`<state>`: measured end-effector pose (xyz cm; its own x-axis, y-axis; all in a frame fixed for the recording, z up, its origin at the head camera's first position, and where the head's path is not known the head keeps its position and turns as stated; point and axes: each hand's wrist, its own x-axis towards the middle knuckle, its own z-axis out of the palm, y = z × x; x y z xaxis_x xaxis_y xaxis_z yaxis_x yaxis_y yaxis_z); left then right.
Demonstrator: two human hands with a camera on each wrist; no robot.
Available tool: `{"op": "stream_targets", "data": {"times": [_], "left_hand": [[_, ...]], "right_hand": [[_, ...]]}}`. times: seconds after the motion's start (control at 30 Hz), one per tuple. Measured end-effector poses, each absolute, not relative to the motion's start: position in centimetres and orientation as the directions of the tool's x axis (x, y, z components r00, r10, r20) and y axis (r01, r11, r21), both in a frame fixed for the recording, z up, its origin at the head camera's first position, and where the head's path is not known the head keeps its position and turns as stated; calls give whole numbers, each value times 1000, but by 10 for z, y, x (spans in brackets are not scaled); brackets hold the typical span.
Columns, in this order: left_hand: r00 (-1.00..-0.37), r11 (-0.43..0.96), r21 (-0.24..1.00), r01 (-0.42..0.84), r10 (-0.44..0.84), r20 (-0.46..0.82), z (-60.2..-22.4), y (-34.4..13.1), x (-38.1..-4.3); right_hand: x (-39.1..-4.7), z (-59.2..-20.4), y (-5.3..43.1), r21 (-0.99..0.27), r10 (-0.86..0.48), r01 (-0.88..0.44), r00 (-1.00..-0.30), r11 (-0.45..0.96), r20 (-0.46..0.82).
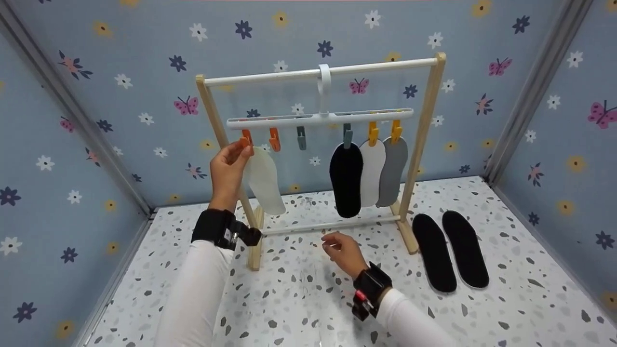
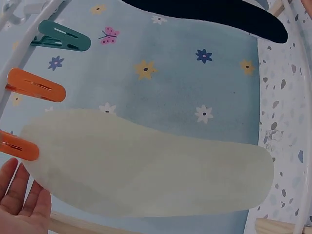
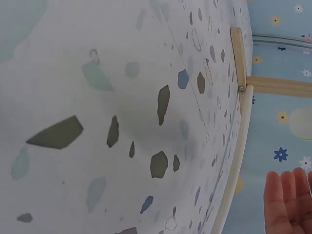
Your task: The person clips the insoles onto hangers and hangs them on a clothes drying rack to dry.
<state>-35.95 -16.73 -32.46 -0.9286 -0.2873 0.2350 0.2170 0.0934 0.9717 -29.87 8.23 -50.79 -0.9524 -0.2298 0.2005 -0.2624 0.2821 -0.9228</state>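
My left hand (image 1: 228, 169) is raised at the leftmost orange clip (image 1: 247, 135), thumb and fingertips pinching at it. A pale green insole (image 1: 264, 180) hangs from this clip; in the left wrist view the clip's end overlaps the insole (image 2: 146, 168) at its wide top, with the fingers (image 2: 35, 197) beside its edge. Below the hanger, my right hand (image 1: 344, 251) hovers with loosely bent fingers and nothing in it. A second orange clip (image 1: 274, 139) and a grey-green clip (image 1: 301, 138) hang with nothing in them.
A white hanger (image 1: 284, 122) hooks over a wood-framed rack's top bar (image 1: 262, 77). Black (image 1: 346, 180), white (image 1: 372, 173) and grey (image 1: 393, 172) insoles hang on its right half. Two black insoles (image 1: 435, 253) lie on the speckled table (image 1: 299, 308) to the right.
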Motion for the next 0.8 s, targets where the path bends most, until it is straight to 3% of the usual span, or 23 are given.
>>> {"op": "stream_targets", "data": {"times": [0.3, 0.6, 0.8], "left_hand": [[-913, 127, 964, 233, -314, 262, -326, -166, -350], [-864, 136, 950, 282, -394, 313, -331, -161, -340], [-862, 179, 920, 349, -323, 390, -334, -154, -339]], "right_hand": [[-290, -504, 96, -964, -201, -203, -965, 174, 167], [-262, -477, 109, -956, -200, -234, -960, 177, 198], [-258, -479, 126, -957, -192, -231, -962, 174, 197]]}}
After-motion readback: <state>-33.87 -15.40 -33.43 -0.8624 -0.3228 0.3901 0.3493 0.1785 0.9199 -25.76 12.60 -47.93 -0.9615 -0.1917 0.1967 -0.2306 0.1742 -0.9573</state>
